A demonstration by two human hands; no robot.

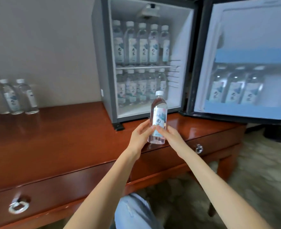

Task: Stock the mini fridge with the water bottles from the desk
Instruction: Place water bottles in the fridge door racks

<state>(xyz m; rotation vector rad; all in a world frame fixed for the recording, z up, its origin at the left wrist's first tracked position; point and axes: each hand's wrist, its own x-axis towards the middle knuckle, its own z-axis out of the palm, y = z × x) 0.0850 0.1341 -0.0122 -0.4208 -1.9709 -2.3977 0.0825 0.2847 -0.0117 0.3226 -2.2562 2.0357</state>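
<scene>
Two hands hold one upright water bottle (158, 113) just in front of the open mini fridge (103, 63): your left hand (140, 132) wraps its lower half, and your right hand (170, 135) pinches the label from the right. Both inner shelves (144, 67) look full across the front, but the door shelf (275, 111) has a gap right of its three bottles (235, 94), so that looks the best spot. Keep the bottle upright, carry it with one hand, and lower it behind the rail. Spare bottles (15, 98) wait far left on the desk (70, 129).
</scene>
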